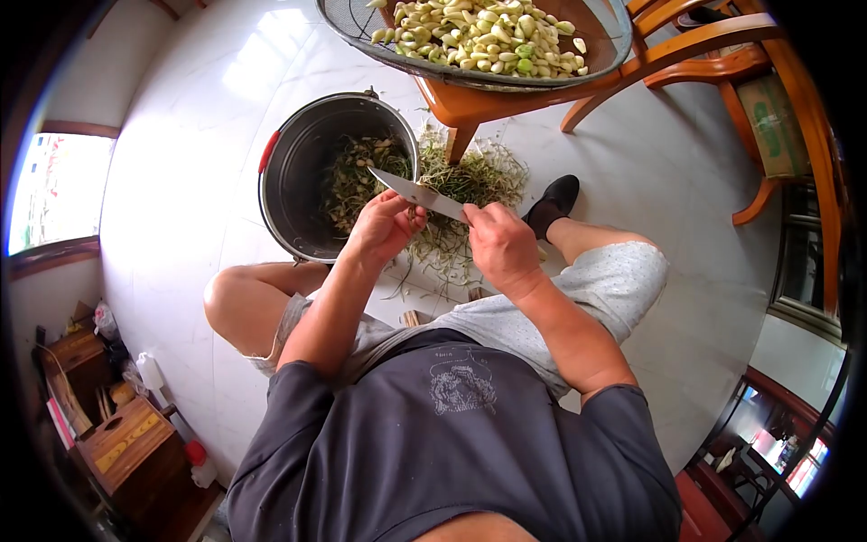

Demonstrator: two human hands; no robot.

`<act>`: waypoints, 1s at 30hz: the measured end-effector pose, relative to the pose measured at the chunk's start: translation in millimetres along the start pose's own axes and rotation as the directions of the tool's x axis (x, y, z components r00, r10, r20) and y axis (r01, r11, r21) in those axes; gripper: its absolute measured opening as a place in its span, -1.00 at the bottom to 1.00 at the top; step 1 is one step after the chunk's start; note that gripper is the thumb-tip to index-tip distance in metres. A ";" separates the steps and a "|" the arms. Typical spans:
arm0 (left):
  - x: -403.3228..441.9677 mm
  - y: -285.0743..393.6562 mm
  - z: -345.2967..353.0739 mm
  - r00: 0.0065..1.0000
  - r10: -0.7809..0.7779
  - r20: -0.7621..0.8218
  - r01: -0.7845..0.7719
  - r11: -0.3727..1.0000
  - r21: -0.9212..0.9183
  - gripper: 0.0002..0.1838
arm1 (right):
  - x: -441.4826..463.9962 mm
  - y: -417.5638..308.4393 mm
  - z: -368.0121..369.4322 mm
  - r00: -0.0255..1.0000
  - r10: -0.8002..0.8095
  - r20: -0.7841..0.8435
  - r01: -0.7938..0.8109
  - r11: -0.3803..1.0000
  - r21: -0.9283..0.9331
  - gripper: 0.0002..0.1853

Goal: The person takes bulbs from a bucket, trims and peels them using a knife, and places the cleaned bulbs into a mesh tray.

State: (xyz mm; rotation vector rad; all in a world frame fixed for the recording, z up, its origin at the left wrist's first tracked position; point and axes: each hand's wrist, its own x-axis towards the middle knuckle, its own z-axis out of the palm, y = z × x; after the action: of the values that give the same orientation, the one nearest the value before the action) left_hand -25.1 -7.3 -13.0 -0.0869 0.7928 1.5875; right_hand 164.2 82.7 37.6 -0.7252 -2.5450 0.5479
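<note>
My right hand point(501, 246) is wrapped round the handle of a knife point(424, 195), whose broad steel blade points up and left. My left hand point(386, 222) is closed just under the blade, fingertips pinching something small and dark that is mostly hidden. Beyond it stands a metal bucket point(293, 185) with a red grip on its handle, holding pale bulbs with greenish stems point(357, 181). A heap of stringy green and whitish trimmings point(483, 176) lies on the floor beside the bucket, beneath the knife and hands.
A mesh basket point(361, 41) of peeled pale bulbs point(488, 38) rests on a wooden chair point(479, 107) at the top. More wooden chairs and a cardboard box point(772, 122) are at the right. Wooden boxes point(126, 443) stand lower left. My legs flank the trimmings.
</note>
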 end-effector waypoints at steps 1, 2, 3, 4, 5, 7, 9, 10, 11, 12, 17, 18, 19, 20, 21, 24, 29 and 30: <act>0.8 -0.8 -2.4 1.000 0.003 0.023 -0.003 1.000 0.005 -0.92 | -0.2 0.3 0.1 1.000 -0.001 0.000 0.001 1.000 -0.006 -0.76; 1.3 -1.3 -3.9 0.999 0.006 0.046 -0.006 1.000 0.011 -0.92 | -0.7 0.8 1.0 1.000 -0.001 0.000 0.001 1.000 -0.012 -0.76; 0.8 -1.3 -2.5 0.999 0.024 0.031 -0.026 0.999 0.037 -0.92 | -1.0 1.2 1.7 1.000 -0.002 0.000 0.002 1.000 -0.017 -0.75; 0.0 -1.7 -0.6 0.999 0.043 0.016 -0.044 0.997 0.063 -0.92 | -1.2 1.5 2.0 1.000 -0.004 0.001 0.004 1.000 -0.023 -0.75; -0.9 -1.8 1.7 0.998 0.062 0.001 -0.062 0.994 0.090 -0.92 | -1.5 1.8 2.1 1.000 -0.006 0.002 0.006 1.000 -0.028 -0.75; -3.7 -0.7 6.9 0.996 0.091 -0.001 -0.090 0.984 0.154 -0.93 | -1.7 2.4 2.9 1.000 -0.007 -0.006 0.007 1.000 -0.030 -0.75; -5.2 0.3 8.7 0.993 0.114 0.007 -0.113 0.971 0.211 -0.93 | -2.2 2.7 4.8 1.000 -0.005 -0.024 0.004 1.000 -0.021 -0.75; -5.4 0.8 8.6 0.992 0.122 0.015 -0.122 0.964 0.236 -0.94 | -2.4 3.0 5.4 1.000 0.017 -0.012 -0.017 1.000 -0.005 -0.76; -5.7 1.7 8.6 0.991 0.129 0.024 -0.131 0.957 0.260 -0.94 | -2.7 3.4 5.9 0.999 0.039 0.001 -0.039 0.999 0.011 -0.77; -6.3 4.2 8.2 0.994 0.105 0.041 -0.113 0.955 0.275 -0.93 | -3.3 4.0 6.5 0.998 0.060 0.013 -0.061 0.998 0.027 -0.78; -16.7 20.4 22.1 0.994 0.057 0.090 -0.081 0.954 0.288 -0.85 | -12.6 41.5 7.5 0.834 0.431 0.345 -0.428 0.899 -0.090 -0.85; -14.0 20.0 21.2 0.990 0.087 0.108 -0.112 0.961 0.253 -0.85 | -9.9 41.4 4.4 0.825 0.459 0.329 -0.470 0.881 -0.050 -0.86; -10.0 18.8 19.2 0.985 0.120 0.124 -0.145 0.965 0.217 -0.84 | -8.4 43.2 3.8 0.842 0.444 0.307 -0.458 0.889 -0.030 -0.86; -7.6 17.6 15.9 0.979 0.150 0.137 -0.174 0.968 0.183 -0.83 | -7.9 44.3 4.0 0.856 0.430 0.286 -0.447 0.894 -0.008 -0.85; -5.7 16.6 11.0 0.975 0.162 0.153 -0.189 0.966 0.179 -0.83 | -7.9 44.0 5.1 0.869 0.421 0.262 -0.440 0.898 0.018 -0.85; 0.4 15.6 1.9 0.965 0.194 0.178 -0.230 0.951 0.209 -0.82 | -6.1 34.9 3.7 0.934 0.322 0.157 -0.348 0.919 0.184 -0.84; 2.8 13.1 -2.8 0.967 0.228 0.118 -0.254 0.909 0.330 -0.81 | 3.0 9.7 -2.6 0.993 0.121 0.014 -0.121 0.968 0.217 -0.75; 4.3 9.9 -5.9 0.963 0.240 0.124 -0.268 0.904 0.332 -0.81 | 4.0 6.8 -4.0 0.997 0.076 0.003 -0.075 0.980 0.185 -0.72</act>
State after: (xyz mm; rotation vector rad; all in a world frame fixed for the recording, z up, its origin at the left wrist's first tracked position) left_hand -37.1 -6.4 -15.2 0.3480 1.0411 1.6580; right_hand 165.8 91.3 38.8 -0.7562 -2.4301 0.7954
